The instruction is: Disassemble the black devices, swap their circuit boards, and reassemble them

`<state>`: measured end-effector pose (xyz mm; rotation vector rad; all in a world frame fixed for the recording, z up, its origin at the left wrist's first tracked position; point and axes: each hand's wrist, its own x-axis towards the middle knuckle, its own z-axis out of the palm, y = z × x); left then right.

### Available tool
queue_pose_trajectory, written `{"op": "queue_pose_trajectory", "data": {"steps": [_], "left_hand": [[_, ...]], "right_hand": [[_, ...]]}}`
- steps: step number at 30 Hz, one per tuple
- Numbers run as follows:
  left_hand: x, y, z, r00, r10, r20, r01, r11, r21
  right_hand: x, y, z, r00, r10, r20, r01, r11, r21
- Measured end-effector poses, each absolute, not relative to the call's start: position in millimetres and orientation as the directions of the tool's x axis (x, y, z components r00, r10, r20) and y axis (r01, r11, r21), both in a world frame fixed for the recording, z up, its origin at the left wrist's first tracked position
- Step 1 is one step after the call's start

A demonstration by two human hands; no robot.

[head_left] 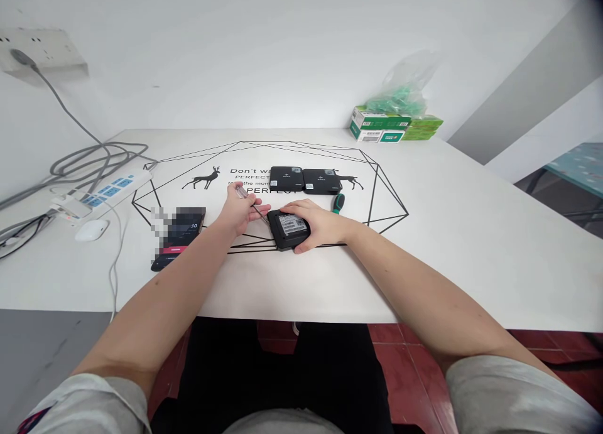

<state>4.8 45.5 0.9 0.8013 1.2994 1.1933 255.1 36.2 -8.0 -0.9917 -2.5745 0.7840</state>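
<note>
My left hand is closed on a thin screwdriver with a clear handle. Its slim shaft slants down to the near left side of a small black box; whether the tip touches it, I cannot tell. That box lies label side up on the printed mat, a white label on its face. Wrapped over the box's right side, my right hand grips it and hides part of it. Just beyond, two similar flat black boxes sit side by side. A green and black handled tool lies beside my right hand.
A phone lies left of my left forearm. Further left are a white mouse, a power strip and coiled grey cables. Green and white cartons with a plastic bag on top stand against the wall.
</note>
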Motion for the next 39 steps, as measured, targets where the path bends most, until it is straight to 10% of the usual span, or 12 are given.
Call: {"op": "queue_pose_trajectory", "data": {"steps": [28, 33, 39], "left_hand": [[12, 35, 9, -0.094, 0.944, -0.317, -0.22, 0.291, 0.931], [-9, 42, 16, -0.282, 0.954, -0.102, 0.341, 0.199, 0.919], [-37, 49, 19, -0.248, 0.969, -0.003, 0.884, 0.228, 0.408]], "right_hand": [[255, 37, -10, -0.729, 0.679, 0.081, 0.527, 0.634, -0.566], [257, 36, -10, -0.72, 0.69, 0.078, 0.548, 0.633, -0.546], [254, 34, -8, -0.688, 0.72, 0.085, 0.606, 0.635, -0.479]]}}
